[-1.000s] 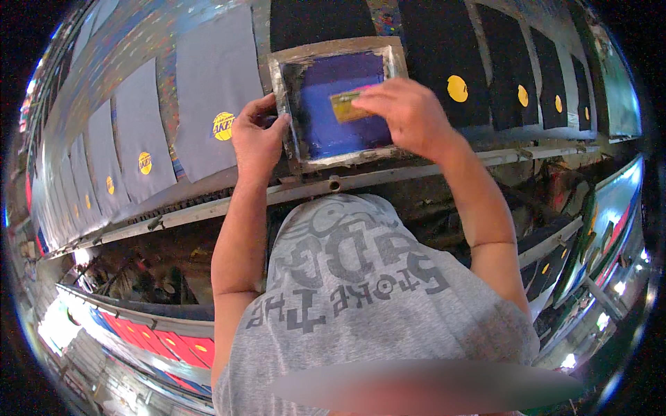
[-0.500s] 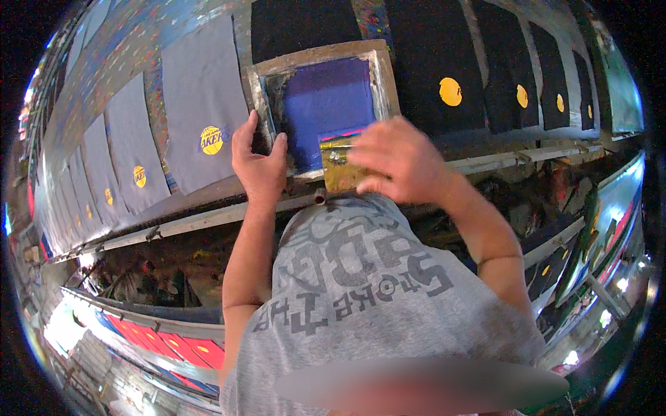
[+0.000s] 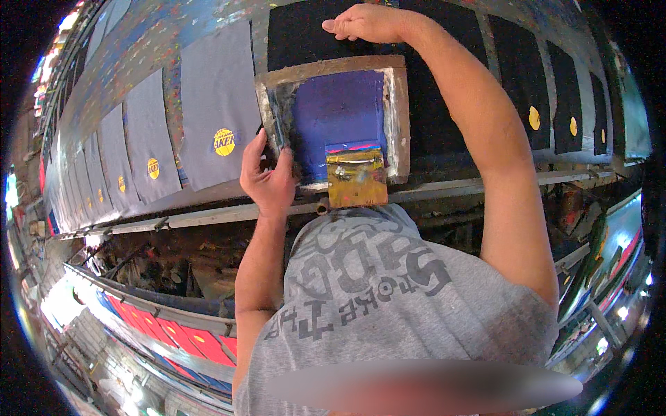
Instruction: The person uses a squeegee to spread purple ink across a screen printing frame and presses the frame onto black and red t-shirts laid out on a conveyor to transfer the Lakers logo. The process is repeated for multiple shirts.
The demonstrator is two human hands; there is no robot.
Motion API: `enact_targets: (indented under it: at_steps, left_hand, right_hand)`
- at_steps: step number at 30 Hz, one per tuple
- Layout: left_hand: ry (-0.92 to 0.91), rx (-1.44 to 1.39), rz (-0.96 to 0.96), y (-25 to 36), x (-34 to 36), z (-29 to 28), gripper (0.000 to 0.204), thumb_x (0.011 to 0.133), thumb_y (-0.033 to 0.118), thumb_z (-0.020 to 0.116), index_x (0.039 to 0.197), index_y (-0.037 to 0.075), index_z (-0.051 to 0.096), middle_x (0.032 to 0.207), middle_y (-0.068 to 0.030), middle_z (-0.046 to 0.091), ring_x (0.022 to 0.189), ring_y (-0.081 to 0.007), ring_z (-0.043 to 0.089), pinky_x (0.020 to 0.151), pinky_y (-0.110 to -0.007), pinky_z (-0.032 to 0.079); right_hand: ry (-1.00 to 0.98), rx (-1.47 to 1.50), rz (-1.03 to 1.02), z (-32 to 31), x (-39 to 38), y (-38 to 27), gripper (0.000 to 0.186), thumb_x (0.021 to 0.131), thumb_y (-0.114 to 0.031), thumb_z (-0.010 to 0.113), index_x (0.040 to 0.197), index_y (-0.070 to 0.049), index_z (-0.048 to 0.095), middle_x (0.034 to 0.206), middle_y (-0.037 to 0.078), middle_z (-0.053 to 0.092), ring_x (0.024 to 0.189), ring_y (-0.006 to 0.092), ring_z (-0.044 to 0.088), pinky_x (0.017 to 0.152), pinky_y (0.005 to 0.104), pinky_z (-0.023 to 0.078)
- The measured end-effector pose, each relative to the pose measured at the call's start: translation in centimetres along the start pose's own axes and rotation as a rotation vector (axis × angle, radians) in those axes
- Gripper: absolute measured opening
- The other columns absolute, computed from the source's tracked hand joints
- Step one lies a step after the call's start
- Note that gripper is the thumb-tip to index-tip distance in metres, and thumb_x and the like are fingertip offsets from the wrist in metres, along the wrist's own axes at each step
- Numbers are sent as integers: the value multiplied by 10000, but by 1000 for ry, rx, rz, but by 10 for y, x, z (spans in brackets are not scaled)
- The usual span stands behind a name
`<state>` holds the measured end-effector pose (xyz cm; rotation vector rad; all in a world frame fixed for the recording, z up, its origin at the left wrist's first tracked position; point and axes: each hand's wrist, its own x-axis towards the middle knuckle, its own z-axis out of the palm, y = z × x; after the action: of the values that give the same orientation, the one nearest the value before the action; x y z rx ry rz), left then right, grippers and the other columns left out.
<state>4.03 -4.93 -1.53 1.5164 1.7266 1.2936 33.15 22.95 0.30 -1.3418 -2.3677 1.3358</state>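
A wooden-framed printing screen with a blue-coated mesh lies over a black fabric piece on the table. My left hand grips the left side of its frame, thumb and fingers on either side of the bar. A paint-stained yellow squeegee leans at the near edge of the screen, untouched by either hand. Beyond the frame, my right hand reaches over the far part of the black fabric. Its fingers point left and are partly bent, with nothing visible held in them.
To the left, a row of grey fabric pieces bears yellow round prints. More black pieces with yellow prints lie to the right. A metal rail runs along the table's near edge. Red pieces lie on another table at lower left.
My right hand has let go of the squeegee and moved up past the frame to the far black fabric. The squeegee stays leaning in the screen. My left hand keeps its hold.
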Motion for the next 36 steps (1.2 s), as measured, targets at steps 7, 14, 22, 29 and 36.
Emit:
enact_targets:
  at_steps: [7,14,22,29,36]
  left_hand:
    - [53,-159,-83,20,6,-31,579,878,-54,838,1442,-43,709,1363,-128,757,1135,-180,742,937,-307,607]
    - [303,-208,-196,32,1,-142,588,925,-74,785,1495,-95,645,1381,-205,749,1166,-247,748,1053,-400,594]
    - [532,-159,-165,22,-21,-259,580,940,-81,744,1509,-96,633,1435,-176,721,1239,-259,703,1116,-388,544]
    - [535,-303,-157,-14,-29,-295,567,952,-99,722,1511,-99,628,1446,-174,716,1260,-253,694,1130,-396,531]
    - [514,-372,-204,-53,-21,-289,574,944,-110,736,1508,-103,627,1443,-184,713,1253,-249,695,1120,-383,534]
  right_hand:
    - [-9,127,39,-9,-13,13,894,1058,-787,540,1323,34,777,1306,201,793,1195,285,746,1092,452,568]
    - [26,1,-9,-7,-24,1,591,1123,-535,635,1325,0,785,1221,132,814,1137,232,736,1021,411,574]
    - [240,-122,-142,8,-36,-3,414,1109,-347,695,1346,-18,777,1264,141,820,1147,246,765,1027,393,583]
    - [503,-91,-86,2,-89,-29,418,1107,-364,677,1336,-31,782,1230,165,825,1125,266,782,1027,398,591]
    - [742,107,-144,41,-191,-73,351,1170,-276,589,1212,-13,817,1116,126,834,1047,205,781,971,359,601]
